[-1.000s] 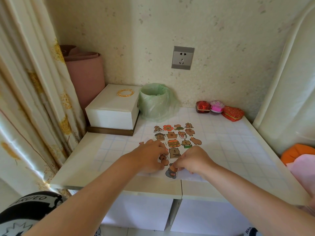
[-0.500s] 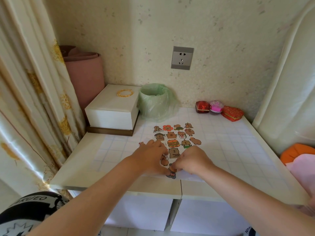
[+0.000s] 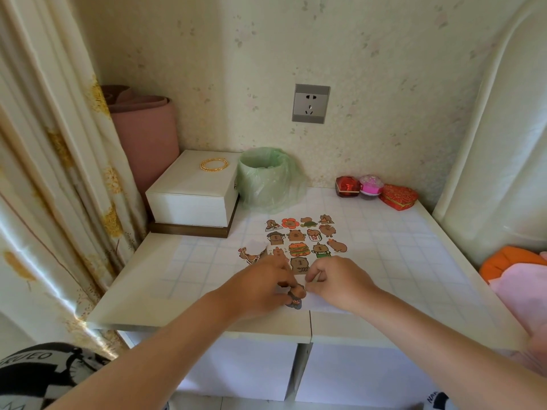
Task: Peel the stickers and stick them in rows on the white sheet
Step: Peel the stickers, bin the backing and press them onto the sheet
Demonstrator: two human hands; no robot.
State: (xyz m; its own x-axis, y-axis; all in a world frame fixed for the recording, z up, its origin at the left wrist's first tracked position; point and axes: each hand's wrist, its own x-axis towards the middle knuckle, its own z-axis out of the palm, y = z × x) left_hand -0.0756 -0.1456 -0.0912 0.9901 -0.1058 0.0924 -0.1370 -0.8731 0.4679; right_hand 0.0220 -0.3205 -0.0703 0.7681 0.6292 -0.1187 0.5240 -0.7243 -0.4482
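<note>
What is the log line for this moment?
step: peeling | left hand: pinches small brown cartoon sticker | right hand: fingers curled beside it, grip unclear | white paper sheet: sticker rows started

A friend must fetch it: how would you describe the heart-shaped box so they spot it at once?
Look right of the wall socket and down to the table's back edge, where three small boxes sit in a row. The heart-shaped box is the rightmost: red with gold patterning, while its neighbours are a shiny dark red box and a round pink box.
</note>
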